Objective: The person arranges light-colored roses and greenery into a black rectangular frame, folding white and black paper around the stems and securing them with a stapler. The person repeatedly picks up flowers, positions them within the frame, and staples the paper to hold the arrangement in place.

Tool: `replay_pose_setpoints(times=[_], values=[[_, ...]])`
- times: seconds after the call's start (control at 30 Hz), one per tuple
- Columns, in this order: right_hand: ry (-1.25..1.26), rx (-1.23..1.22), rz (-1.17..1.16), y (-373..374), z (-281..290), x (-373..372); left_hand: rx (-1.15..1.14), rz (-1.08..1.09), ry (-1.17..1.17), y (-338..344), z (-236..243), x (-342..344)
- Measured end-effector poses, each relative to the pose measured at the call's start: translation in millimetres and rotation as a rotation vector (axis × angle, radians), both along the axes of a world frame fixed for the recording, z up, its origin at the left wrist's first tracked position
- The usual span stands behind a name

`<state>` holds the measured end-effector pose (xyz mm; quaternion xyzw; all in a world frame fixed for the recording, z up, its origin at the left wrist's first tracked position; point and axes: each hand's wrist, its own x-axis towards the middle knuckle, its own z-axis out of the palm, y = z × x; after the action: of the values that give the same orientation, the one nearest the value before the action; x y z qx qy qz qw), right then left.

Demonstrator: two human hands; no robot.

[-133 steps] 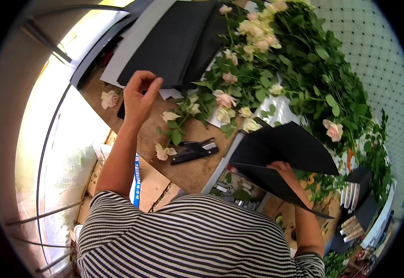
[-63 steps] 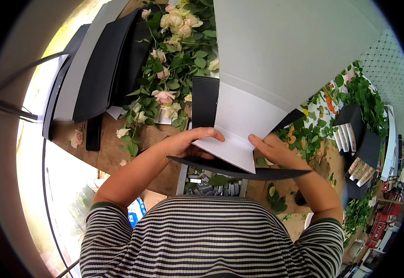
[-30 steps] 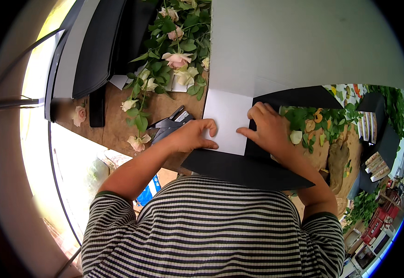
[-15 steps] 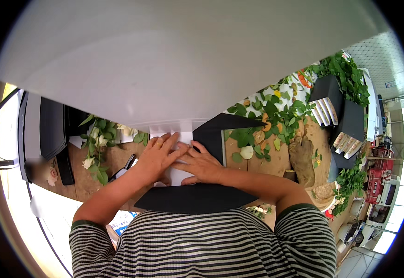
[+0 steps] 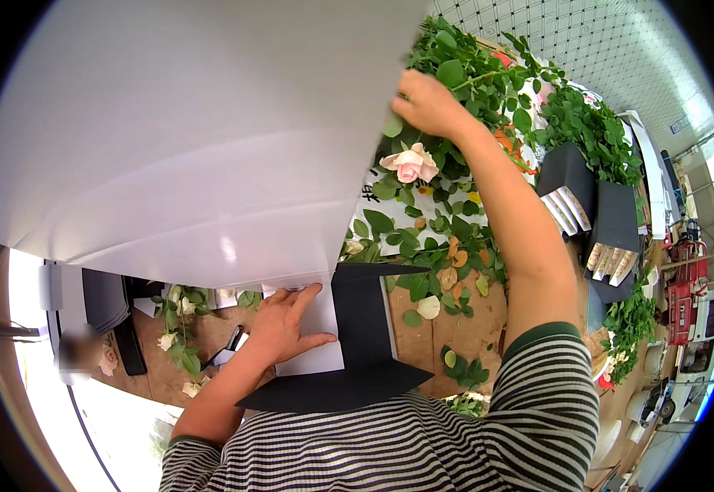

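A large glossy white sheet (image 5: 177, 148) rises over the upper left of the view. It narrows to a strip of white card (image 5: 316, 358) close to my body. My left hand (image 5: 290, 325) lies on that strip, thumb and fingers apart. Black card (image 5: 363, 320) with folded flaps lies under and beside the strip, one flap (image 5: 336, 390) bending up against my striped shirt. My right hand (image 5: 429, 104) is stretched far forward, its fingers curled at the big sheet's right edge; the fingertips are partly hidden.
A pale pink rose (image 5: 410, 164) and leafy stems (image 5: 521, 107) lie beyond the sheet. Loose leaves (image 5: 422, 283) cover the wooden table (image 5: 447, 328). Black boxes (image 5: 615, 217) stand to the right. White roses (image 5: 168, 340) and a black-handled tool (image 5: 232, 338) are left.
My right hand has left the strip and reached forward to the big sheet's edge. The sheet has swung left, uncovering the pink rose and more greenery. My left hand stays on the strip.
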<state>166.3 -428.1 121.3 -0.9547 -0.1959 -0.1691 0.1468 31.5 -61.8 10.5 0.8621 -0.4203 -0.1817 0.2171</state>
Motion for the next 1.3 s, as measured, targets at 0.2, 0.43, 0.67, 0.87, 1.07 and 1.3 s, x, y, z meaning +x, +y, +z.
replay_pose_setpoints(times=[0.2,0.43,0.67,0.87,1.07,1.3], values=[[0.005,-0.477,-0.149,-3,-15,6,-0.101,0.029,-0.024,6,-6,0],[-0.375,-0.147,-0.164,10,155,-102,-0.016,0.051,-0.029,8,-7,-6],[0.334,0.602,-0.59,-44,86,-278,-0.268,0.132,0.328,13,-5,6],[0.676,1.081,-0.653,-36,9,-365,-0.463,0.168,0.486,19,-26,12],[1.035,0.828,-0.399,50,-46,-309,-0.47,0.209,0.82,33,-16,19],[1.361,0.748,-0.345,72,-105,-290,-0.263,-0.113,0.419,51,-14,-12]])
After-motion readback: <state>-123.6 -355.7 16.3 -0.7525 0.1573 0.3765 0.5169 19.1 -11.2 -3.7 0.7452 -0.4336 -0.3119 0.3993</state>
